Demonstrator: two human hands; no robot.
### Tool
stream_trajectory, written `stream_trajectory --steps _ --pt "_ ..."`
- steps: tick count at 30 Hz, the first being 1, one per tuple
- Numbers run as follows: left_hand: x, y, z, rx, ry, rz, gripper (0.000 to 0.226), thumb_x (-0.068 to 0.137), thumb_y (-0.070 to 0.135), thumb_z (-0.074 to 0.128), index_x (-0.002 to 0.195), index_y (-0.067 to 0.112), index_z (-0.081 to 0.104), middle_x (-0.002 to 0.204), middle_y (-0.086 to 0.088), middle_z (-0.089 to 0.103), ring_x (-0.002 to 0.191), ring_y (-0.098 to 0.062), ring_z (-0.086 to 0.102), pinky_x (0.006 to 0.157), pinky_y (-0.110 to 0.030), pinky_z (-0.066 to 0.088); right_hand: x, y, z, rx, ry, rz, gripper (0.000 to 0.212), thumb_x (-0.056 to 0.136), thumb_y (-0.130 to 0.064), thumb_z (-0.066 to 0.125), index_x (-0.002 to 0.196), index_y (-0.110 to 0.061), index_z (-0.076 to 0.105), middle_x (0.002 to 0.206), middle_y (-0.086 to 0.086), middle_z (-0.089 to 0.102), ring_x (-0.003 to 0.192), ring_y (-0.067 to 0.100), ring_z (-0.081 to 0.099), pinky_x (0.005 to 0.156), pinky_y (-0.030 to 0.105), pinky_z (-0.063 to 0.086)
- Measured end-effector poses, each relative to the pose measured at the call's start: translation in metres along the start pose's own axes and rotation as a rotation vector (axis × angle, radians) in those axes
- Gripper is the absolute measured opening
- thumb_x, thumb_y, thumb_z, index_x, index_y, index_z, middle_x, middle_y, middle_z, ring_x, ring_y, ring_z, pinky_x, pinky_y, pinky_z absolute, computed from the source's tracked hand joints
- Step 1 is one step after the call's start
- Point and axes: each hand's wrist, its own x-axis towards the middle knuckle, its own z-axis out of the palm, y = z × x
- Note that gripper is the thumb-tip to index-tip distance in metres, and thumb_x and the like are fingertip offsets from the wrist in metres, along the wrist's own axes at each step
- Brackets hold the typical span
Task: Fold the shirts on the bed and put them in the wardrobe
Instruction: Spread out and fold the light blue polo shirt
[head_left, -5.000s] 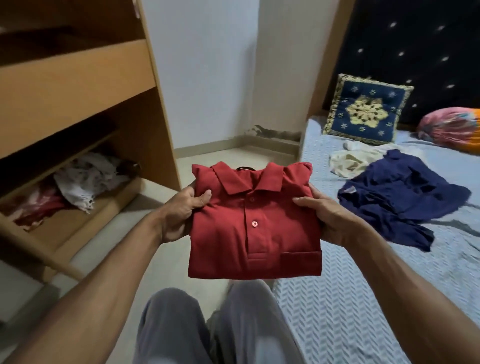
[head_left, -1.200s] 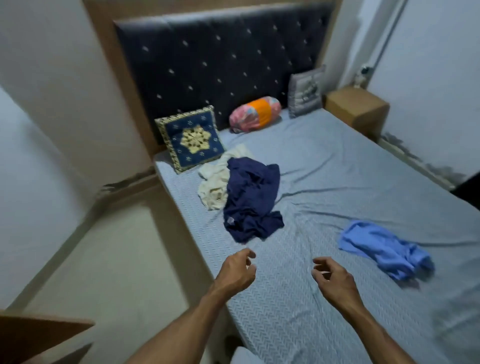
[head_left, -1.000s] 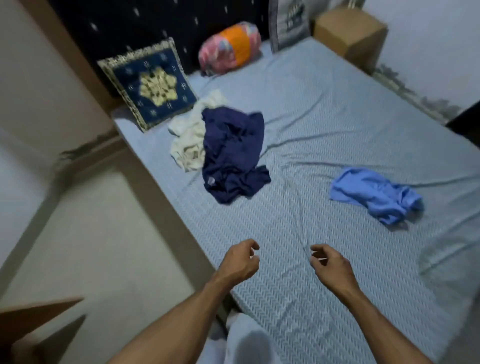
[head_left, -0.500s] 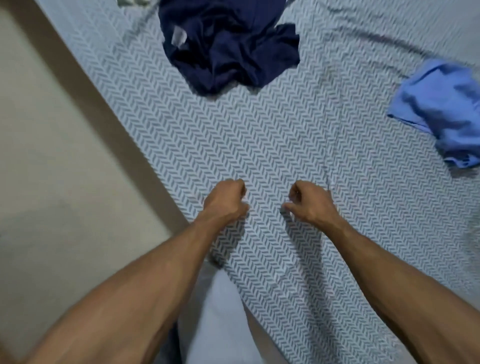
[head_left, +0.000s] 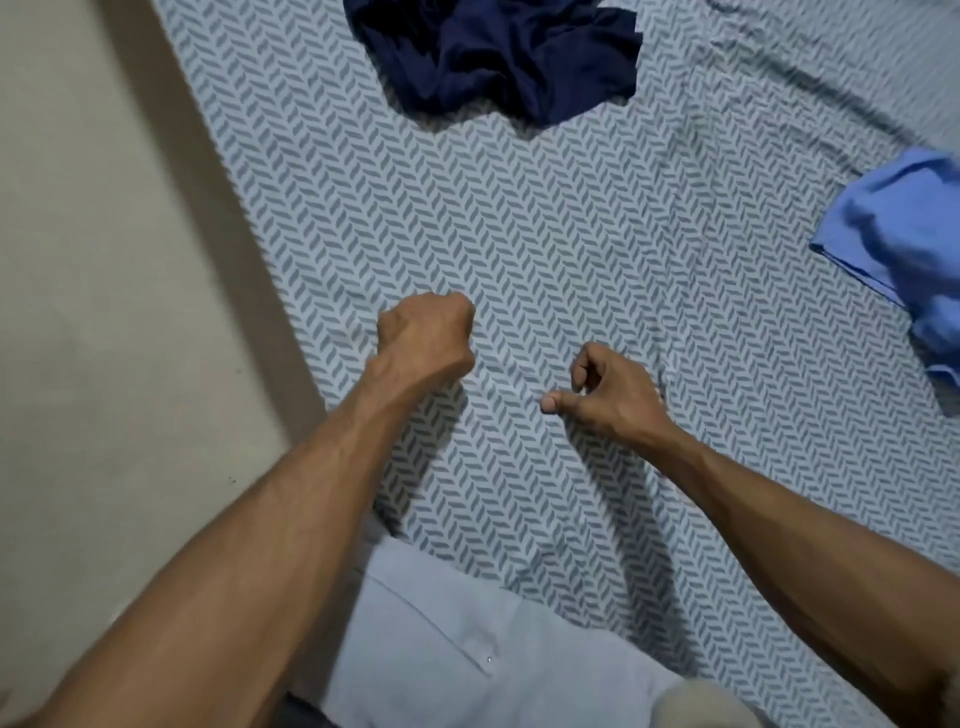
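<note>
A person is leaning over a bed (head_left: 597, 249) covered w/ a pale blue sheet printed in a grey herringbone pattern, both bare forearms reaching out over it. The left hand (head_left: 426, 338) is balled into a tight fist, knuckles down on or just above the sheet; whether it is gripping any fabric cannot be told. The right hand (head_left: 613, 392) is hovering close to the sheet w/ fingers curled under and the thumb sticking out to the left, nothing visible in its grasp. A crumpled navy shirt (head_left: 498, 52) is lying in a soft heap at the top of the view, well apart from both hands, its edges cut off by the frame. A light blue shirt (head_left: 898, 249), also bunched and partly blurred, is lying at the right edge, near the right arm's side. No brand, label or writing is readable. At the bottom, the person's light grey trousers (head_left: 467, 649) are showing, smooth-woven w/ a seam line. A beige floor (head_left: 93, 312) is running along the bed's left edge.
</note>
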Motion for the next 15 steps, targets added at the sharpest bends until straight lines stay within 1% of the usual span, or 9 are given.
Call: stream_trajectory --steps 2,3,5,6,8,10,11,13,15 --pt "-0.006 0.005 0.009 -0.004 0.047 -0.040 0.016 0.082 0.005 0.059 0.095 0.015 0.064 0.090 -0.002 0.062 0.086 -0.024 0.061 0.067 -0.035 0.046 0.002 0.011 0.003 0.011 0.014 -0.060 0.057 0.071 -0.043 0.090 0.088 -0.006 0.051 0.067 -0.004 0.043 0.054 0.006 0.039 0.056 0.028 0.035" --pt "-0.015 0.010 0.019 -0.002 0.106 -0.065 0.016 0.086 0.008 0.057 0.100 0.014 0.062 0.097 -0.003 0.061 0.091 -0.025 0.060 0.070 -0.036 0.048 0.001 0.016 0.002 0.006 0.024 -0.117 0.057 0.072 -0.045 0.090 0.089 -0.007 0.051 0.068 -0.003 0.043 0.057 0.010 0.038 0.057 0.029 0.034" --pt "-0.028 0.020 0.037 0.016 0.221 -0.092 0.021 0.092 0.014 0.055 0.113 0.011 0.057 0.112 -0.010 0.058 0.105 -0.031 0.056 0.082 -0.042 0.052 0.004 0.023 0.004 -0.014 0.044 -0.210 0.055 0.072 -0.048 0.088 0.089 -0.009 0.052 0.071 -0.001 0.045 0.062 0.017 0.040 0.057 0.034 0.035" --pt "-0.042 0.036 0.048 0.019 0.264 -0.110 0.026 0.094 0.016 0.055 0.119 0.010 0.054 0.118 -0.014 0.056 0.112 -0.035 0.053 0.087 -0.045 0.049 0.000 0.030 0.000 -0.024 0.046 -0.260 0.052 0.073 -0.047 0.087 0.087 -0.011 0.053 0.072 -0.001 0.047 0.064 0.018 0.043 0.059 0.037 0.037" --pt "-0.065 0.070 0.064 -0.030 0.302 -0.127 0.035 0.096 0.021 0.056 0.127 0.008 0.052 0.125 -0.020 0.054 0.121 -0.039 0.049 0.094 -0.046 0.045 -0.007 0.035 -0.014 -0.039 -0.016 -0.340 0.040 0.076 -0.041 0.085 0.089 -0.016 0.056 0.076 -0.002 0.055 0.070 0.019 0.053 0.065 0.038 0.043" --pt "-0.078 0.101 0.076 -0.094 0.278 -0.105 0.037 0.097 0.026 0.056 0.131 0.011 0.054 0.130 -0.018 0.058 0.122 -0.036 0.053 0.097 -0.042 0.044 -0.015 0.039 -0.032 -0.012 -0.054 -0.372 0.030 0.083 -0.036 0.079 0.099 -0.019 0.061 0.085 -0.003 0.063 0.078 0.015 0.061 0.069 0.033 0.048" --pt "-0.078 0.122 0.078 -0.103 0.295 -0.088 0.037 0.098 0.026 0.056 0.132 0.013 0.055 0.131 -0.016 0.060 0.121 -0.035 0.055 0.095 -0.039 0.044 -0.020 0.048 -0.051 -0.006 -0.022 -0.404 0.028 0.086 -0.035 0.076 0.104 -0.019 0.062 0.088 -0.002 0.065 0.080 0.014 0.063 0.071 0.031 0.048" --pt "-0.077 0.162 0.079 -0.152 0.352 -0.044 0.034 0.098 0.025 0.057 0.131 0.013 0.057 0.130 -0.014 0.063 0.118 -0.032 0.058 0.092 -0.036 0.044 -0.030 0.078 -0.089 -0.024 0.092 -0.437 0.025 0.088 -0.031 0.074 0.108 -0.018 0.065 0.094 -0.002 0.068 0.084 0.016 0.064 0.076 0.031 0.050" --pt "-0.073 0.199 0.078 -0.196 0.362 0.007 0.031 0.100 0.025 0.058 0.128 0.013 0.059 0.126 -0.015 0.064 0.112 -0.032 0.061 0.089 -0.036 0.046 -0.035 0.121 -0.131 -0.069 0.226 -0.404 0.024 0.089 -0.028 0.072 0.109 -0.016 0.067 0.101 0.001 0.068 0.089 0.018 0.065 0.080 0.031 0.050"
